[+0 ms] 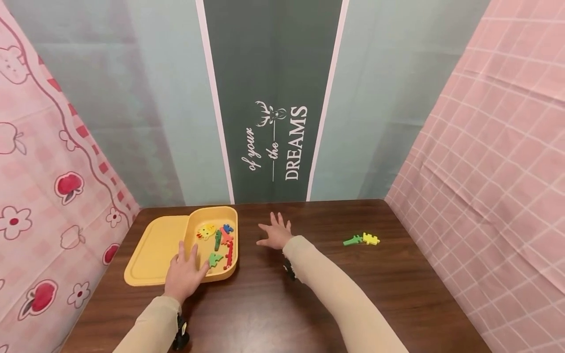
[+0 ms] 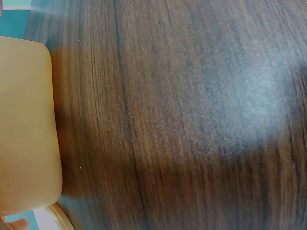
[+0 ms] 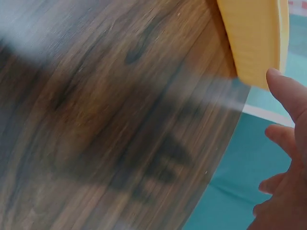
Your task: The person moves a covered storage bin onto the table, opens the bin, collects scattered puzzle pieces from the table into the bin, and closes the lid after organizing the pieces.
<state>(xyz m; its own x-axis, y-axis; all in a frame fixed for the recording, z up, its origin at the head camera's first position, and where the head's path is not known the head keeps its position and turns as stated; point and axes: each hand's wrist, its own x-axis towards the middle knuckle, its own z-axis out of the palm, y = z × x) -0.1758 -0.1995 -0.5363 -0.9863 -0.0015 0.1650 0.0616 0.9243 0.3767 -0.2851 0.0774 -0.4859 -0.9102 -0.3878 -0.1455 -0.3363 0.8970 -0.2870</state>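
Note:
A yellow box (image 1: 235,230) stands at the back left of the table, its lid (image 1: 152,255) folded out flat to the left. Inside lie several small puzzle pieces: a yellow animal-face piece (image 1: 205,231), a light green one (image 1: 215,259), a dark green one (image 1: 218,240), a red one (image 1: 229,256) and a blue one (image 1: 228,228). My left hand (image 1: 184,274) is over the box's front left part, fingers spread, holding nothing. To the right of the box, my right hand (image 1: 277,234) hovers above the table with fingers spread and nothing in them.
On the right of the brown table (image 1: 406,284) lie a green puzzle piece (image 1: 353,240) and a yellow puzzle piece (image 1: 371,239), side by side. Curtains hang behind and on both sides, the right one (image 1: 494,171) pink with a white grid.

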